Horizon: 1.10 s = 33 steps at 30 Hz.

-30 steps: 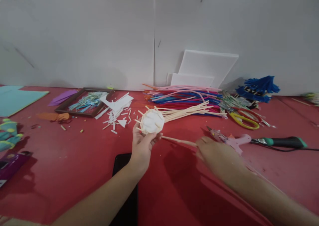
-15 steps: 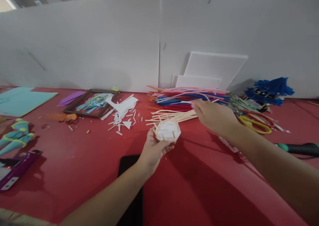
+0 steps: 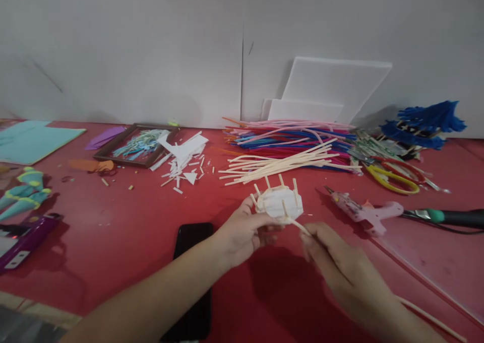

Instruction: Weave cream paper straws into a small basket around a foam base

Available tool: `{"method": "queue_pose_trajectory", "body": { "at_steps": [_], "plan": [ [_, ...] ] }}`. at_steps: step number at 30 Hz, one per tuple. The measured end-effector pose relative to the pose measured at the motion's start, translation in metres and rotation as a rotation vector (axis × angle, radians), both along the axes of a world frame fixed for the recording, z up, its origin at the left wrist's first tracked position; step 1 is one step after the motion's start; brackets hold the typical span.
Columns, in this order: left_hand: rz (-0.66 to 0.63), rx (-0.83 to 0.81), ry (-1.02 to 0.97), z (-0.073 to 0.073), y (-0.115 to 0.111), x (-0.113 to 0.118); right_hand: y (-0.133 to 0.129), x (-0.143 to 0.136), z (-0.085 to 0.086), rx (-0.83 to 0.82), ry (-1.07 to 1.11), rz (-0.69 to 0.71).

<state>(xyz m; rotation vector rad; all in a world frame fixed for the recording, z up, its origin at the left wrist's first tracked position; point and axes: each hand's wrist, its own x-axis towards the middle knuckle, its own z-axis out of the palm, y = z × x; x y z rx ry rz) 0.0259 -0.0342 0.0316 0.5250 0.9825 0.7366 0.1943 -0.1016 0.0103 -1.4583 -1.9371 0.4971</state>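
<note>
Left hand (image 3: 244, 232): thumb and fingers closed on the edge of a white disc (image 3: 278, 203) bearing short cream pegs, held above the red tabletop (image 3: 124, 232). Right hand (image 3: 335, 257): fingers pinched around a cream stem (image 3: 299, 226), tip at disc's near edge. Beyond: loose cream stems (image 3: 280, 166). Right: pink glue gun (image 3: 363, 214). Black phone (image 3: 193, 235) partly under left forearm.

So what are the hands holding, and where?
Left hand: the white piece, by its near left edge. Right hand: a cream stem, near its tip.
</note>
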Motion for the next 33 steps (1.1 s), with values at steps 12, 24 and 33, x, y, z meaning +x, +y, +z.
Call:
{"method": "queue_pose_trajectory", "body": {
  "at_steps": [12,24,33],
  "plan": [
    [0.019,0.101,0.077,-0.015,-0.002,0.006,0.009,0.014,-0.008,0.263,-0.169,0.068],
    [-0.072,0.161,0.059,-0.019,-0.002,0.004,0.007,0.014,-0.013,0.359,-0.101,-0.118],
    [-0.127,0.191,0.027,-0.020,-0.003,0.004,0.010,0.015,-0.008,0.489,-0.193,-0.058]
  ]
}}
